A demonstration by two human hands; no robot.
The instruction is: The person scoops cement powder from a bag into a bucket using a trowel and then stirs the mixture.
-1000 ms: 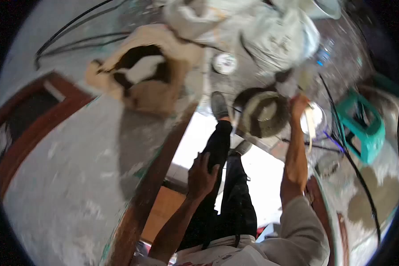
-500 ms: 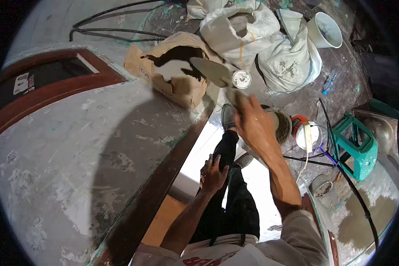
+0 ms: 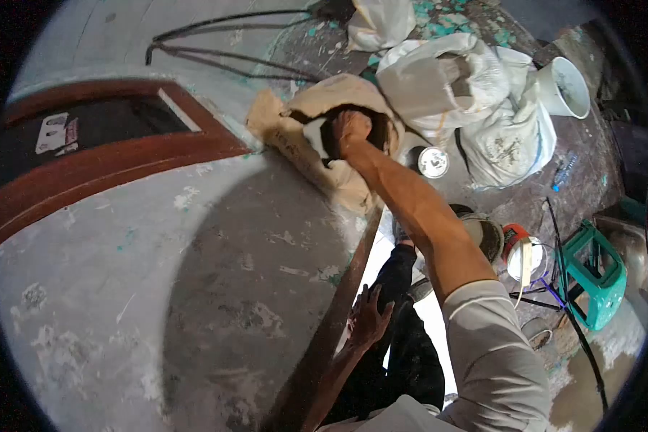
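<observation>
My right hand (image 3: 353,129) reaches into the torn opening of a brown paper bag (image 3: 306,155), which holds pale powder. Its fingers look curled round the trowel's handle, though the trowel itself is hidden inside the bag. Against my dark trousers, near the knee, rests my left hand (image 3: 369,317), empty, with its fingers spread. A round white-topped can (image 3: 433,163) stands just right of the paper bag.
White sacks (image 3: 439,83) and a white bucket (image 3: 565,88) stand at the upper right. Further down are a bucket of grey mix (image 3: 487,236), a red-and-white pail (image 3: 518,248) and a green stool (image 3: 594,277). A brown-framed window (image 3: 122,155) lies left.
My right hand has moved up and left with the trowel, from above the mix bucket into the paper bag. The view has shifted, so the scene sits further right and lower.
</observation>
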